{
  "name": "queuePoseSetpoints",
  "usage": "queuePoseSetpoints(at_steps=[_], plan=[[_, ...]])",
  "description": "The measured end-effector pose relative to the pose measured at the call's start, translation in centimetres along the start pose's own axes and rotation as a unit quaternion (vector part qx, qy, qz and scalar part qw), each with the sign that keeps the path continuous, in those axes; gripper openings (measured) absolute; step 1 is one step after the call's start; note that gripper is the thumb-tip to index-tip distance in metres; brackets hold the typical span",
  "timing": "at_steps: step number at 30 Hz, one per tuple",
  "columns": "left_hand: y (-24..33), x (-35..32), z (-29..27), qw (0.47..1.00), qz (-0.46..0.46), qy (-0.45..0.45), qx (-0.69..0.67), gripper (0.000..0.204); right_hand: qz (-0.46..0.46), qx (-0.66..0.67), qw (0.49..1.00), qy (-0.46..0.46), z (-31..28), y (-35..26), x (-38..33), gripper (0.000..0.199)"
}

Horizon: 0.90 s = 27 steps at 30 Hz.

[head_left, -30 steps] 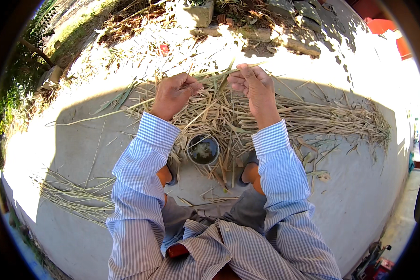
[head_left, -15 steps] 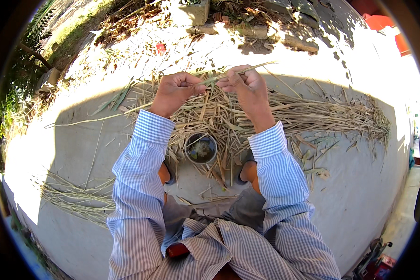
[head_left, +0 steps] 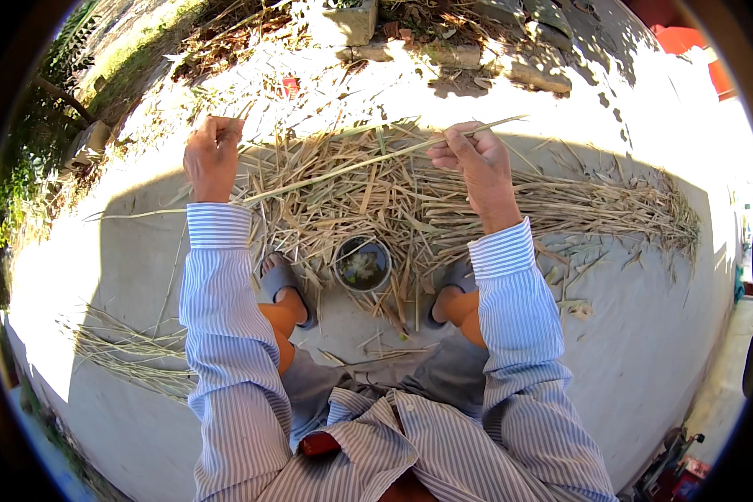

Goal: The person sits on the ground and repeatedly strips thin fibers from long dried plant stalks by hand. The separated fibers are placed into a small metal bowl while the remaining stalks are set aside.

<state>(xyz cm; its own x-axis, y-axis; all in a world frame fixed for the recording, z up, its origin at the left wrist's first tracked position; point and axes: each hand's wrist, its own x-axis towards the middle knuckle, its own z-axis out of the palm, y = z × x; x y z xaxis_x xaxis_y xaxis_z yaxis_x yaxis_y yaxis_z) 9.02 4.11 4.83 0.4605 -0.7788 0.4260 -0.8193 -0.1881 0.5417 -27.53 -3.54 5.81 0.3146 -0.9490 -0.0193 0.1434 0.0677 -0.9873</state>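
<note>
Now your left hand (head_left: 212,157) and right hand (head_left: 477,163) pinch one long dry stalk (head_left: 343,171); fingers closed, stripping it seems next.

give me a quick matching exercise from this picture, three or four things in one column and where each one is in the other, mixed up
Things:
1. long stalk
2. small round pot
3. grey slipper
4. thin bundle of stalks

Places:
a. on the person's foot
b. on the concrete at the person's left side
c. stretched between the left hand and right hand
d. on the ground between the feet

Pairs: 1-c, 2-d, 3-a, 4-b
</note>
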Motion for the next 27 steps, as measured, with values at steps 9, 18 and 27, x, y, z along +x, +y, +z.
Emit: queuePoseSetpoints(at_steps=[9, 18, 27], plan=[[10.4, -4.5, 2.5, 0.952, 0.224, -0.162, -0.135, 0.016, 0.064, 0.154, 0.986, 0.020, 1.8, 1.4, 0.9, 0.029], [9.3, -2.5, 0.4, 0.961, 0.228, -0.114, -0.111, 0.016, 0.074, 0.188, 0.978, 0.051, 1.9, 1.3, 1.1, 0.029], [13.4, -4.3, 5.6, 0.940, 0.333, 0.043, -0.057, 0.012, 0.100, 0.240, 0.966, 0.012, 4.4, 1.1, 0.1, 0.032]])
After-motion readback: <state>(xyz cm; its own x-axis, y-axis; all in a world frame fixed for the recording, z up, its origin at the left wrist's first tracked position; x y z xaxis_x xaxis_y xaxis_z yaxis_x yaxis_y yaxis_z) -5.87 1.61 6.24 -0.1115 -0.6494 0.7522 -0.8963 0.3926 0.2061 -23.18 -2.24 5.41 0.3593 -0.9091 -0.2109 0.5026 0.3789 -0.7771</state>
